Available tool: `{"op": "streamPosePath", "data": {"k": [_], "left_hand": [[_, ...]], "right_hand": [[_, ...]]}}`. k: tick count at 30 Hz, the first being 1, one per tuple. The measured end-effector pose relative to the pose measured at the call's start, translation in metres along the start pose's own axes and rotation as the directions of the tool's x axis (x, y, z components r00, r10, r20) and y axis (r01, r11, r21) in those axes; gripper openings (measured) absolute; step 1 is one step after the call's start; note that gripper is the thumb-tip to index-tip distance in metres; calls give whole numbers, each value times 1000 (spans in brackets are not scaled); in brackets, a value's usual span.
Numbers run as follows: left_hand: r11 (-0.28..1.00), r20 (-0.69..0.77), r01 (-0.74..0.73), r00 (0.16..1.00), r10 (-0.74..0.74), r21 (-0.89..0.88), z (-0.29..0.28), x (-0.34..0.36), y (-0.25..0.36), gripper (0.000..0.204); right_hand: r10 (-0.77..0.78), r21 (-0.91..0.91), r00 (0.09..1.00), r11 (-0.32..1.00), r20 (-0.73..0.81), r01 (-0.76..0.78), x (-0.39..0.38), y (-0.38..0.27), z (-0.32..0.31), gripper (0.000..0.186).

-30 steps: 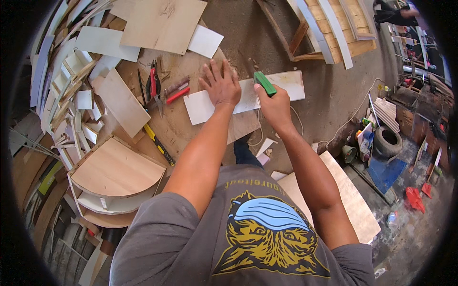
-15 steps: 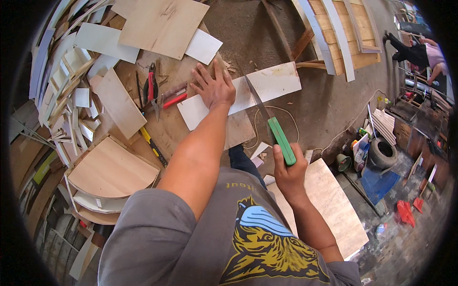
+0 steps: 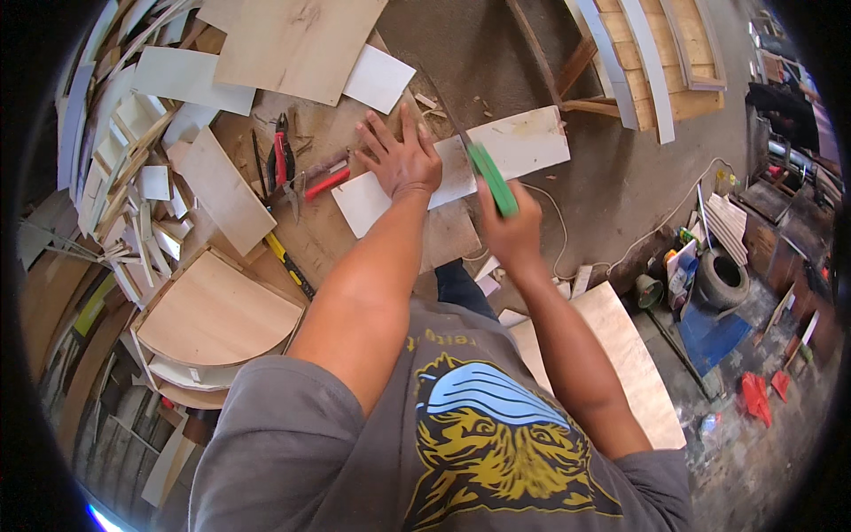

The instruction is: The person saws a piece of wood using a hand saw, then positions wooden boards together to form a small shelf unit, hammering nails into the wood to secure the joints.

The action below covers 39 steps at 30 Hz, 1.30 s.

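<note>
My left hand (image 3: 403, 162) lies with fingers spread on a long white board (image 3: 523, 142) that rests across a plywood worktop (image 3: 448, 235). My right hand (image 3: 507, 217) grips the green handle of a saw (image 3: 487, 173); the blade reaches forward over the board, just right of my left hand, and the handle is motion-blurred. Left of my left hand lie red-handled pliers (image 3: 284, 146), another red-handled tool (image 3: 327, 184) and a yellow tool (image 3: 285, 266).
Offcuts (image 3: 133, 168) and panels (image 3: 284, 49) crowd the left and back. A curved wooden piece (image 3: 213, 310) lies lower left. A wooden frame (image 3: 638, 62) stands back right. A cord (image 3: 647, 213), tire (image 3: 718, 282) and plywood sheet (image 3: 629, 355) lie right. Another person (image 3: 784, 115) shows far right.
The saw in my right hand came back toward my body half a second ago and is now pushed forward again over the board. My left hand stays spread on the board.
</note>
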<state>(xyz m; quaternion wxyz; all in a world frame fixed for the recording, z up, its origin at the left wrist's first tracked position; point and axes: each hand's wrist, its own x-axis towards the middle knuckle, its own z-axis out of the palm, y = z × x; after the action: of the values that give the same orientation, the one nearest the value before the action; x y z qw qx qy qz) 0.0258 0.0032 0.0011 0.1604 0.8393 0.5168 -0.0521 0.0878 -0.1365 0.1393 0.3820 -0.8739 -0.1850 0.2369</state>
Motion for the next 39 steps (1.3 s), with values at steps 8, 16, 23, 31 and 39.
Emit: {"op": "streamPosePath", "data": {"k": [8,16,23,31,39], "left_hand": [[1000,-32,3,999,-3,7,-4,6,-5,60],[1000,-26,9,1000,-9,-10,-1,17,1,59],[1000,8,1,1000,-1,-20,-4,4,5,60],[1000,-53,21,998,-22,-19,5,8,-8,61],[999,4,22,1000,-22,-50,-4,14,-1,59]], "right_hand": [[74,81,997,994,13,-75,-63,-38,-54,26],[68,-57,998,996,12,-67,-15,-32,-21,36],[3,-18,1000,1000,-16,-3,11,-15,5,35],[61,116,998,992,-13,-59,-65,-34,-42,30],[146,31,987,988,62,-148,-34,-50,-37,29]]}}
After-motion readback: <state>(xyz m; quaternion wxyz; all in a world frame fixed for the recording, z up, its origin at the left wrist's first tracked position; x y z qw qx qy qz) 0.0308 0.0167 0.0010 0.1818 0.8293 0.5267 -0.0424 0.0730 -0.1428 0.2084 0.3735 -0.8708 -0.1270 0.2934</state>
